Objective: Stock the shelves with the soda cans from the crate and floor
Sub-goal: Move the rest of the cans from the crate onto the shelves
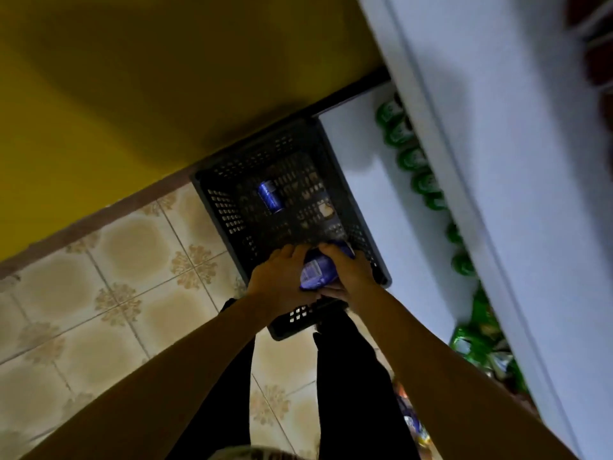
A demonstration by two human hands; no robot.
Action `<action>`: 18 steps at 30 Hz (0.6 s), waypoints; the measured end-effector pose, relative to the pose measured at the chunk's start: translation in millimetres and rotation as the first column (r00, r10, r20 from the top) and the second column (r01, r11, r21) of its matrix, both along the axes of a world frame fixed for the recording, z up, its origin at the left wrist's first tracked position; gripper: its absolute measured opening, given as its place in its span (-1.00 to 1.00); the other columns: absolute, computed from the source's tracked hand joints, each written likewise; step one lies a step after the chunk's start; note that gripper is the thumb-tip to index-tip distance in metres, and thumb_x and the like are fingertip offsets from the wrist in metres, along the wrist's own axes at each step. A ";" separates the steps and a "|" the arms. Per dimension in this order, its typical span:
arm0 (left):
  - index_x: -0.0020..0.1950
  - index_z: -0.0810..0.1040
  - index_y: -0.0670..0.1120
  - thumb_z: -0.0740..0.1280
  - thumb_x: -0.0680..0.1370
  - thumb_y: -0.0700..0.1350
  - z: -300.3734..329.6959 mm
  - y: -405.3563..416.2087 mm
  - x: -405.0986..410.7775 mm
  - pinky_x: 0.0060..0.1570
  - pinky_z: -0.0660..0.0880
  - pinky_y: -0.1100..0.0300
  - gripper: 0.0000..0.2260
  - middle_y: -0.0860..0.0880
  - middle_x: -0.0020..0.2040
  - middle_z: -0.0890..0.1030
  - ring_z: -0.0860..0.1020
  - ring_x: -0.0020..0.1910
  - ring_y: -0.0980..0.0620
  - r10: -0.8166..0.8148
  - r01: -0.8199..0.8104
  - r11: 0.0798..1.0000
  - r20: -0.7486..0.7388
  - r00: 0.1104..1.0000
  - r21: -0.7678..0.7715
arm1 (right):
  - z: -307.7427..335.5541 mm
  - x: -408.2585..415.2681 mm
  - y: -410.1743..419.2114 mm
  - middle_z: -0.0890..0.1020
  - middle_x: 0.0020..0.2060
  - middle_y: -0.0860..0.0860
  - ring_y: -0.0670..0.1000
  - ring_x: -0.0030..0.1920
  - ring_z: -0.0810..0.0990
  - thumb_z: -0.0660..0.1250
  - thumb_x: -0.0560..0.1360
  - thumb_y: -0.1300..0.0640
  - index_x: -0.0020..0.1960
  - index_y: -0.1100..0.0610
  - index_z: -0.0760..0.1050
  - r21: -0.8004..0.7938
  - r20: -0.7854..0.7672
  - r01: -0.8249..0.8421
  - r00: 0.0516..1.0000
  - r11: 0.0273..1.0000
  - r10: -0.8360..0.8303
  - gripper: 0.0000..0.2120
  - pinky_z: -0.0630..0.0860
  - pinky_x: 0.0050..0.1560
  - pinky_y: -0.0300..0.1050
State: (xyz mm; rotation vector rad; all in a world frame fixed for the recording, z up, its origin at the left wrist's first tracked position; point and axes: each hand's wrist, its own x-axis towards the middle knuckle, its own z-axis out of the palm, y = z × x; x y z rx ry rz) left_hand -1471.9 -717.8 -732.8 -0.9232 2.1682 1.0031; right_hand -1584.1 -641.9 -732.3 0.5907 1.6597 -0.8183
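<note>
Patterned floor tiles (109, 287) run beneath a yellow wall (132, 78), and a dark perforated crate (229, 210) sits against that wall, directly under and ahead of both hands. The left hand (282, 280) and the right hand (348, 273) meet over the crate's near edge, fingers curled around blue cans (318, 267) pressed between them; the picture is blurred, so how many cans they share cannot be told. Clasping from both sides looks like a way to lift more than one at once without dropping any. Beyond the fingertips, deeper in the crate, a single blue can (271, 196) lies on its side, well apart from the hands, so the crate is judged nearly emptied. Just to the right of the right hand stands the white shelf unit (497, 161), with a row of green cans (413, 159) on a lower shelf running away from and back past the right forearm. Having the crate touching or just beside the shelf base probably keeps each carry short. Near the right elbow, more green packages (477, 330) crowd the shelf, and something colourful lies on the floor (411, 419) below, too blurred to name. Dark trouser legs (348, 376) stand between the forearms.
</note>
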 end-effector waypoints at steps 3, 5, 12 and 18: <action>0.39 0.25 -0.04 0.50 0.37 0.09 73.1 2.1 -6.0 0.01 0.47 0.10 -0.29 -0.05 0.22 0.51 0.53 0.16 -0.10 0.141 -0.138 0.988 -0.033 0.989 0.074 | 74.6 -9.3 14.3 0.59 0.13 0.13 0.14 -0.09 0.65 0.41 0.45 -0.12 0.31 0.10 0.39 -0.083 0.002 -0.145 0.989 0.986 0.146 -0.47 0.61 -0.14 0.04; 0.32 0.27 -0.06 0.52 0.38 0.04 119.0 2.7 -5.8 -0.08 0.49 0.14 -0.37 -0.02 0.09 0.51 0.57 0.04 -0.07 0.349 -0.338 0.915 -0.013 0.937 0.221 | 118.6 -16.3 27.9 0.64 0.03 0.13 0.08 -0.10 0.66 0.30 0.50 -0.21 0.17 0.07 0.48 -0.138 -0.059 -0.248 0.968 0.959 0.242 -0.59 0.59 -0.10 -0.02; 0.13 0.43 0.02 0.45 0.42 -0.05 260.5 42.3 -18.4 -0.15 0.55 0.13 -0.66 -0.06 0.09 0.58 0.61 -0.03 -0.01 0.851 -0.656 0.309 0.106 0.514 0.689 | 226.9 -33.1 58.4 0.68 -0.02 0.10 0.09 0.02 0.65 0.13 0.53 -0.27 0.06 0.02 0.57 -0.484 -0.029 0.062 0.996 0.873 -0.086 -0.58 0.54 0.14 0.05; -0.01 0.68 -0.12 0.58 0.05 0.10 320.4 72.4 -38.0 -0.40 0.47 0.26 -0.43 -0.13 -0.11 0.66 0.64 -0.25 0.00 0.839 -0.249 -0.170 0.272 0.471 0.953 | 321.0 -60.0 58.1 0.71 -0.12 0.06 0.04 -0.09 0.66 0.01 0.38 -0.37 0.07 0.09 0.57 -0.749 -0.063 -0.005 0.996 0.663 -0.064 -0.35 0.53 0.01 0.02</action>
